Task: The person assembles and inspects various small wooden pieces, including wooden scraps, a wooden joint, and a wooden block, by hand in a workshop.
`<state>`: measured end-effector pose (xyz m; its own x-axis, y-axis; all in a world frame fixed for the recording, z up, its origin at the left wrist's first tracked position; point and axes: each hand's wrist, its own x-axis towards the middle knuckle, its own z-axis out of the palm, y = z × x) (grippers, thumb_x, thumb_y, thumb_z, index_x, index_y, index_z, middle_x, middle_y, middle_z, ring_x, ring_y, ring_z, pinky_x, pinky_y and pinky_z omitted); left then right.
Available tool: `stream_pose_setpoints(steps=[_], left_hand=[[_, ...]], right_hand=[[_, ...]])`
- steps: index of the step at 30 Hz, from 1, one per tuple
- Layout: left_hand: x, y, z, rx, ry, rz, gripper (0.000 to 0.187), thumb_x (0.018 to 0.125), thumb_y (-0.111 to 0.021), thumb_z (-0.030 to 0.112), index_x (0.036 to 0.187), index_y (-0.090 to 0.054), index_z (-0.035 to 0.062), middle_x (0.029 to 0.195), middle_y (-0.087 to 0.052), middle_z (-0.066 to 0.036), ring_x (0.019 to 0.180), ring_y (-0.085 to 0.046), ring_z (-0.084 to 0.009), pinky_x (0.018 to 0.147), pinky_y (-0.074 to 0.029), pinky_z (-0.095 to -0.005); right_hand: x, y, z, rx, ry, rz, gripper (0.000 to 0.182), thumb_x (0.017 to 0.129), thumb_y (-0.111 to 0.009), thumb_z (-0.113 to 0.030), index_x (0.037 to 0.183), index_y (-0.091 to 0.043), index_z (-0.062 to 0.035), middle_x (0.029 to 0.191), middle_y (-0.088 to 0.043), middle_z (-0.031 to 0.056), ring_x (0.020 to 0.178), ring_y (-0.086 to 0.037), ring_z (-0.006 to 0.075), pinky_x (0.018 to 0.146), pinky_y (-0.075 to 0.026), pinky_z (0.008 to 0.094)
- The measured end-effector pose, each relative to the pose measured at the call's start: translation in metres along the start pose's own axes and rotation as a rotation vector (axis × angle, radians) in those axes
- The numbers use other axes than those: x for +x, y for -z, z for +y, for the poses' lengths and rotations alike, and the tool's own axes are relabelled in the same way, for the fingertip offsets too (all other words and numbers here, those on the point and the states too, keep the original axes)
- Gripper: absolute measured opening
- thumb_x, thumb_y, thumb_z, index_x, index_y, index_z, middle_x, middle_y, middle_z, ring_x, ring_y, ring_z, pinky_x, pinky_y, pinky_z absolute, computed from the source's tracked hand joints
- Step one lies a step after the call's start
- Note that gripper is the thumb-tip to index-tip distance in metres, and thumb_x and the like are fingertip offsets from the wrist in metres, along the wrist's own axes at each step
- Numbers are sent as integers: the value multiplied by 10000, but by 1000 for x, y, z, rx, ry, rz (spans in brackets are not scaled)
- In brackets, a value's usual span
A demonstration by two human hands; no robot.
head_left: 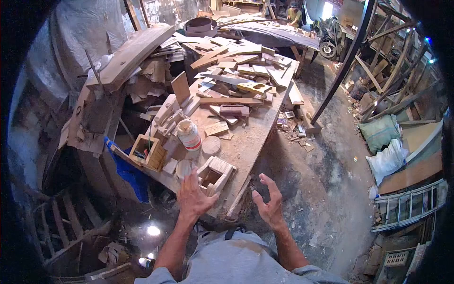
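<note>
At the near end of the workbench, my left hand (193,196) is beside a small open wooden box (226,169), fingers apart; whether it touches the box I cannot tell. My right hand (269,203) hangs in the air to the right of the bench edge, empty, with its fingers spread. Round wooden discs (211,145) lie just behind the box. A plastic jar (189,135) with a red and white label stands to their left. Further left is a square wooden holder (153,154) with thin tools in it.
A handsaw (253,86), a dark reddish block (234,111) and piled wood offcuts (246,59) cover the bench's far part. Blue cloth (130,177) hangs from its left edge. Sacks (388,158) lie on the right. Another person (294,16) is far back.
</note>
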<state>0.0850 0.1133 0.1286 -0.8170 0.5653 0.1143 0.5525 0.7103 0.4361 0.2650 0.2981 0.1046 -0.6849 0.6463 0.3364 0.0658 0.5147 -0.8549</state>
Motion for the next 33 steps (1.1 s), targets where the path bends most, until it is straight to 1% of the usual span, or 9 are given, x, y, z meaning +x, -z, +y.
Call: stream_pose_setpoints(steps=[3,5,8,14,19,26,29,30,33], left_hand=[[0,11,1,-25,-24,-6,1092,720,-898,461,1561,-370,8,1304,-609,-219,1214,-598,-396,1036,-493,-518],[1,21,-1,-71,-44,3,997,793,-858,480,1541,-422,-14,1250,-647,-220,1168,-625,-397,1016,-506,-494],[22,8,-49,-530,198,-67,759,917,-761,462,1437,-556,-51,1159,-701,-213,1090,-671,-348,974,-522,-440],[60,-18,-133,-916,234,-567,455,1079,-581,342,1368,-658,0,1190,-722,-89,1055,-666,-198,940,-524,-364],[61,-14,-128,-969,222,-732,444,1110,-539,324,1410,-633,11,1188,-706,-39,1031,-643,-148,926,-507,-308],[62,-32,-152,-1032,56,-781,463,1114,-529,314,1446,-603,-1,1105,-671,-6,957,-571,-114,889,-490,-282],[60,-44,-167,-1063,-17,-828,440,1112,-529,269,1457,-595,5,1154,-682,-20,1000,-583,-119,910,-490,-285],[63,-36,-168,-1130,2,-942,445,1107,-522,217,1482,-557,-18,1324,-675,-84,1159,-608,-156,1033,-477,-308],[63,-38,-173,-1121,-117,-911,465,1103,-505,179,1506,-506,-53,1411,-644,-127,1288,-588,-185,1110,-450,-331]], right_hand=[[1,-2,-9,-36,-12,-51,540,902,-732,-121,1404,-583,14,1309,-689,195,1182,-673,318,1056,-508,425],[-5,-12,0,-52,-6,-61,490,921,-718,-134,1366,-595,32,1229,-705,230,1112,-702,347,976,-548,433],[-11,-30,-3,59,-236,-118,432,952,-683,-125,1338,-602,50,1176,-726,247,1069,-733,339,914,-583,414],[-30,-92,-15,202,-448,-104,480,1013,-603,-93,1467,-517,36,1273,-717,223,1170,-704,239,985,-563,353],[-34,-136,-31,-1,-489,-29,537,1008,-546,-81,1522,-454,44,1306,-694,284,1252,-675,361,1041,-531,412],[-41,-170,-51,-20,-630,221,516,991,-496,-49,1500,-488,41,1330,-681,282,1283,-657,355,1090,-490,391],[-50,-181,-44,-2,-669,269,514,980,-450,12,1490,-496,60,1405,-636,282,1346,-611,351,1133,-465,374],[-53,-184,-39,-2,-687,264,530,970,-425,39,1495,-493,60,1438,-608,280,1357,-599,343,1152,-454,367],[-60,-191,-31,-50,-614,307,527,969,-421,38,1490,-495,65,1425,-623,264,1344,-608,328,1150,-453,370]])
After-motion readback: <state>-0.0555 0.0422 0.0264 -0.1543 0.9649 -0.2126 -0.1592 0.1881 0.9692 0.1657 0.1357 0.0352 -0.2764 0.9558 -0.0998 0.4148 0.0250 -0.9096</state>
